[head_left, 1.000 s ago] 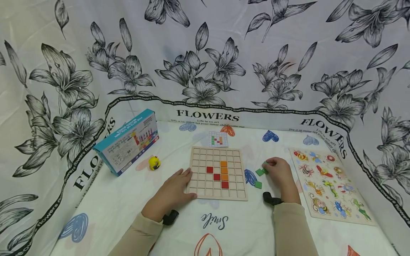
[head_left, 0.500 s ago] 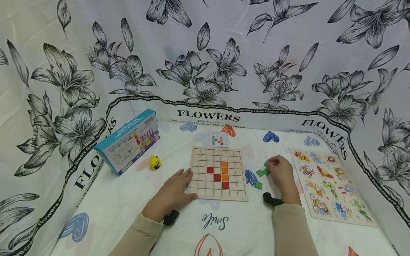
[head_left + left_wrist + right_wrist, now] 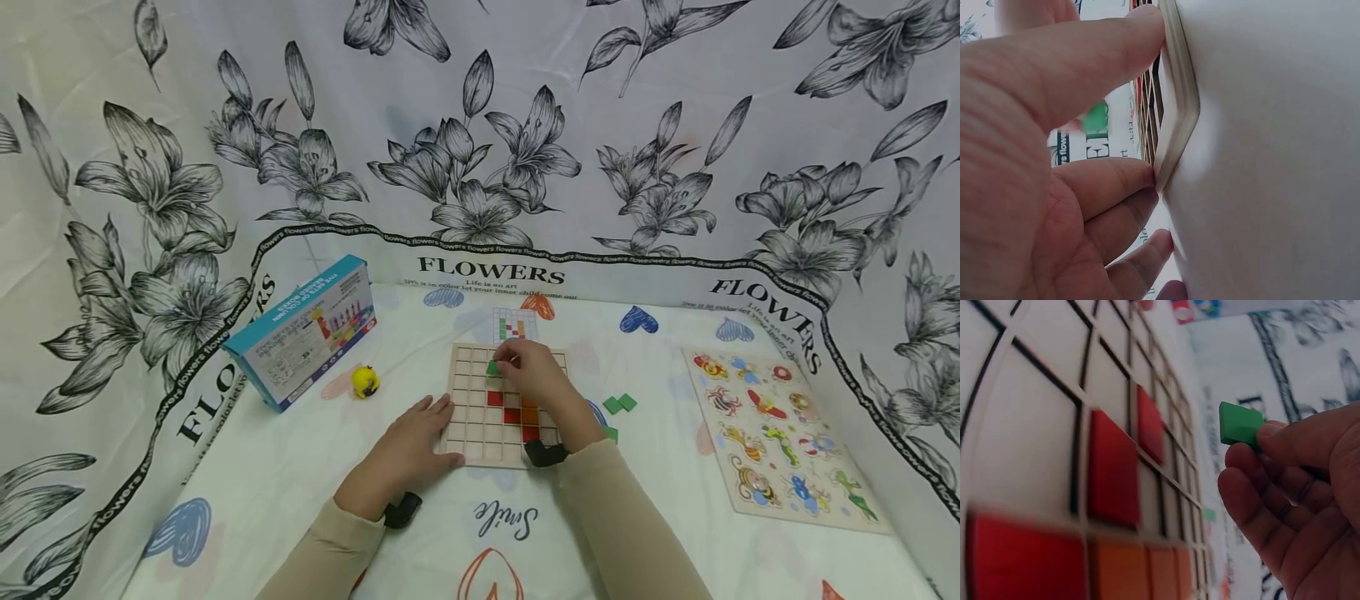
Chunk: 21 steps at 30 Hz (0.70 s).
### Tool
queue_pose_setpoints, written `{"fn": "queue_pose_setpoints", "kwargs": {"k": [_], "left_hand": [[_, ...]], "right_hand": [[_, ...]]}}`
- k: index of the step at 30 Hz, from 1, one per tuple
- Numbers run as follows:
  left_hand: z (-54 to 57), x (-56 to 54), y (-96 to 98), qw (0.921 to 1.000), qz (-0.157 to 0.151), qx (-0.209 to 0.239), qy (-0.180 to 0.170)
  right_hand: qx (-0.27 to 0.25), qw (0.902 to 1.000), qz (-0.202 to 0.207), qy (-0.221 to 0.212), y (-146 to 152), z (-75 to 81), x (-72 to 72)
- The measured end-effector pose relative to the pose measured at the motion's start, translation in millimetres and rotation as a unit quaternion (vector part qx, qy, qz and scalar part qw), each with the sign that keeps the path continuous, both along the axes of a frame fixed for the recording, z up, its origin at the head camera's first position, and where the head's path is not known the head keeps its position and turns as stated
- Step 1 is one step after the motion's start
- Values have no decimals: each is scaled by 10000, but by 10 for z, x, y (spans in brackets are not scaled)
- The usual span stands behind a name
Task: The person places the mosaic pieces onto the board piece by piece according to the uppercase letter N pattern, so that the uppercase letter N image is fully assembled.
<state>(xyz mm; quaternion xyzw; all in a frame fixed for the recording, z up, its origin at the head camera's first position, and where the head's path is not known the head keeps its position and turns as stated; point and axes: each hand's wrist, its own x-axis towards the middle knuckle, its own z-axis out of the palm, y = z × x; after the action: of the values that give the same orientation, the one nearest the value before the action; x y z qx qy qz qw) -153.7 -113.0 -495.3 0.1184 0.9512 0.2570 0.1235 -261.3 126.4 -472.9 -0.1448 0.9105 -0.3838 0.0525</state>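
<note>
Since half a second before, the right hand [image 3: 536,371] had swung from the loose green tiles [image 3: 627,403] at centre right to the upper middle of the gridded wooden board [image 3: 475,433], where its thumb and fingers pinched a green tile [image 3: 492,368] raised above the grid.

Nearest, at the bottom of the frame, two beige sleeves [image 3: 630,525] crossed a white tablecloth [image 3: 427,550] printed with hearts and an upside-down "Smile". From the left sleeve, the left hand [image 3: 397,454] lay spread wide, thumb and fingertips against the board's left edge. Three red squares [image 3: 1113,469] stepped diagonally across the cells, with orange squares [image 3: 529,410] partly hidden under the right hand.

Over at the right of the frame I saw an insect puzzle [image 3: 780,437] lying flat; at centre left sat a yellow toy [image 3: 365,382], and just beyond it a blue-topped box [image 3: 307,333] stood at a slant. Past the board's far edge lay a pattern card [image 3: 513,320], the right hand hiding its lower part. Behind everything hung a pale curtain [image 3: 420,92] of black-lined lilies, "FLOWERS" lettered low and a dark ribbon-like band curving above.
</note>
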Motion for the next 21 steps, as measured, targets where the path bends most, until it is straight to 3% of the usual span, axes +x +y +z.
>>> {"fn": "queue_pose_setpoints", "kwargs": {"k": [4, 10, 21], "left_hand": [[-28, -9, -12, 10000, -48, -28, 70], [-24, -11, 13, 9999, 13, -45, 108], [-34, -11, -7, 10000, 17, -23, 36]], "right_hand": [[445, 9981, 391, -146, -255, -79, -127], [625, 9974, 335, -100, -331, -128, -203], [861, 9938, 532, -467, -326, -150, -103]]}}
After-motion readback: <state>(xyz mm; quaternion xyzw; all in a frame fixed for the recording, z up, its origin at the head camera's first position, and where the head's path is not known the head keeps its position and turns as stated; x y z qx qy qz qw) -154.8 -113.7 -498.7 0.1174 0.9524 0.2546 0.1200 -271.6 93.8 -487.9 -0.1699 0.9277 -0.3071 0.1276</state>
